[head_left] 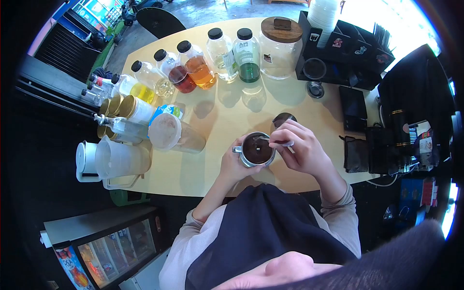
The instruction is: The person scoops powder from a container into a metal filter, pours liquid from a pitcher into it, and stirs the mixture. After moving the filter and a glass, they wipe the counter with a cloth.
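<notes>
My left hand [237, 166] is wrapped around a metal cup [265, 165] with a handle on its left side. Dark brown liquid [255, 151] fills part of the cup. Above the cup's right rim, my right hand [300, 145] pinches a thin spoon [264, 138], whose lower end reaches into the liquid. The bowl of the spoon is hidden. Just behind my right hand sits a dark round container [284, 118], partly covered by the fingers.
Bottles of coloured syrup [199, 67] line the table's far side, beside a wood-lidded glass jar [280, 53]. At left stand a powder tub [176, 133] and plastic pitchers [121, 157]. A black organizer [338, 50] with cups, a small scale-like black device [353, 108] and a machine [398, 135] occupy the right.
</notes>
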`<move>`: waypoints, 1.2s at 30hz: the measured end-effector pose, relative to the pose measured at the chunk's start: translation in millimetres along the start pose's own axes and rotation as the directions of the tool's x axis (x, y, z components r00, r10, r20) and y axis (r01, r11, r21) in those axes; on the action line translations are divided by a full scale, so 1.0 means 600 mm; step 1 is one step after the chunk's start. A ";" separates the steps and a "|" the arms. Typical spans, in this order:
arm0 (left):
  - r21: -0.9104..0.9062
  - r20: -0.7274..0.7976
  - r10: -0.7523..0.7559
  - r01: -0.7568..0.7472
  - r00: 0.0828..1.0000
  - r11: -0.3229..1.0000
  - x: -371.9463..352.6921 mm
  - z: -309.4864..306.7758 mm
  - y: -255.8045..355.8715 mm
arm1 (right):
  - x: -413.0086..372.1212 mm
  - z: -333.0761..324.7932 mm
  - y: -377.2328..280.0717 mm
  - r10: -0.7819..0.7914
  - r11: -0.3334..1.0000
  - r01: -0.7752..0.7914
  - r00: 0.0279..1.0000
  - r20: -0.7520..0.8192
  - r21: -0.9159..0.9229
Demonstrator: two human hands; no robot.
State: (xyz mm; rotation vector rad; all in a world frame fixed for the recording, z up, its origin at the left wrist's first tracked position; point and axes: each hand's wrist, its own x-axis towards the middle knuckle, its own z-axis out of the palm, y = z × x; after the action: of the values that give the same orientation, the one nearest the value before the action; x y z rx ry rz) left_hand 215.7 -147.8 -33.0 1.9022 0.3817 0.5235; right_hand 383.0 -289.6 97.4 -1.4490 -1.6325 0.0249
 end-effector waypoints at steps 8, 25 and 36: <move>0.019 0.001 -0.017 0.017 1.000 1.000 -0.001 0.001 -0.001 | -0.009 0.005 -0.010 -0.094 0.974 0.100 0.995 0.038 -0.202; 0.001 0.000 -0.004 0.004 1.000 1.000 -0.002 -0.002 0.004 | -0.004 0.008 0.003 -0.011 0.998 0.013 1.000 0.023 -0.061; -0.035 0.012 0.010 -0.010 1.000 0.999 -0.002 -0.001 -0.008 | -0.009 -0.012 -0.012 0.079 0.996 -0.082 0.994 0.075 0.042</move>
State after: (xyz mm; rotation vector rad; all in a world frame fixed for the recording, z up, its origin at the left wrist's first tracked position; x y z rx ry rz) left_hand 214.6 -146.0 -37.6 1.8735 0.3526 0.5216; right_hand 381.2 -299.7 102.6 -1.4943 -1.6214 0.1611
